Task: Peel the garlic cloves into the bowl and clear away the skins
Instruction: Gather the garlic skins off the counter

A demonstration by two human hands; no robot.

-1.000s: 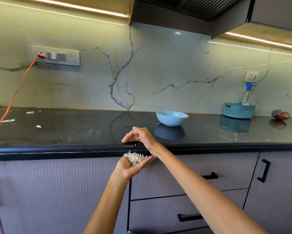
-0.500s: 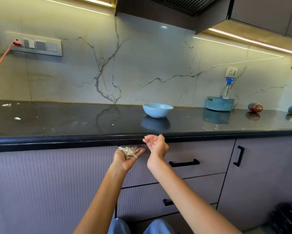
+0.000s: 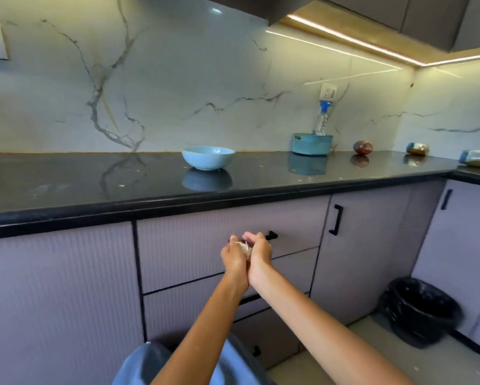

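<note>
Left hand [image 3: 234,257] and right hand [image 3: 259,252] cupped together

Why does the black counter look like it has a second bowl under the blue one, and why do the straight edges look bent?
Head view: the polished countertop mirrors the blue bowl and teal basket; the under-cabinet light strip glares on the marble wall; the wide-angle lens curves the counter edge; the bin is smeared by motion blur.

Bright under-cabinet strip light [image 3: 344,41], glossy countertop [image 3: 94,187] reflections, perhaps motion-blurred edges
</note>
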